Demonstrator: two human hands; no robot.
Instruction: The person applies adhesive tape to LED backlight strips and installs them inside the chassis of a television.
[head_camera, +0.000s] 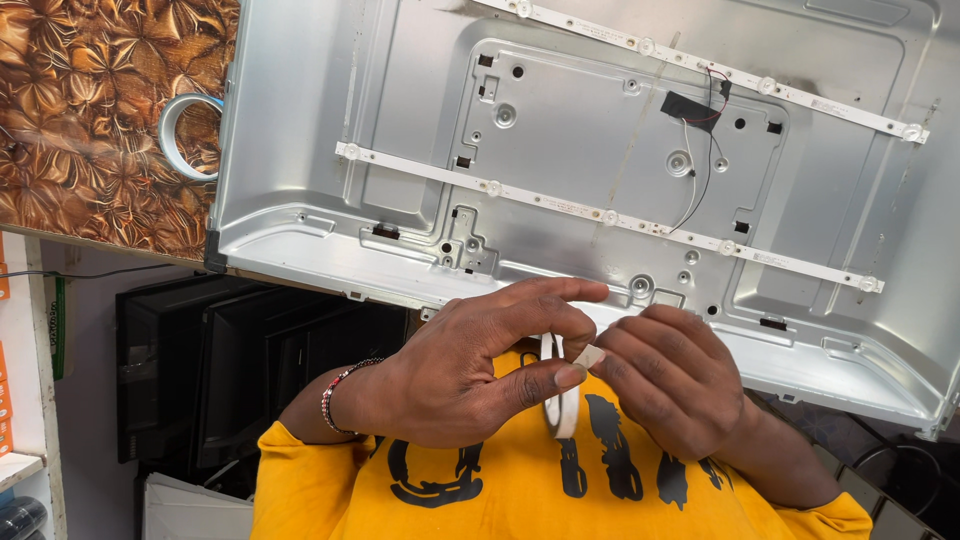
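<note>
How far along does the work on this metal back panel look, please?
Done: two light strips already lie across the metal panel. In hand: left hand and right hand peel the end off a white tape roll. Left: no peeled tape sits on the panel yet.

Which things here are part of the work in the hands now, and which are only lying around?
In use:
- left hand and right hand, both on the white tape roll
- metal back panel with its light strips

Lying about:
- second tape ring on the brown patterned table
- dark screens stacked below
</note>
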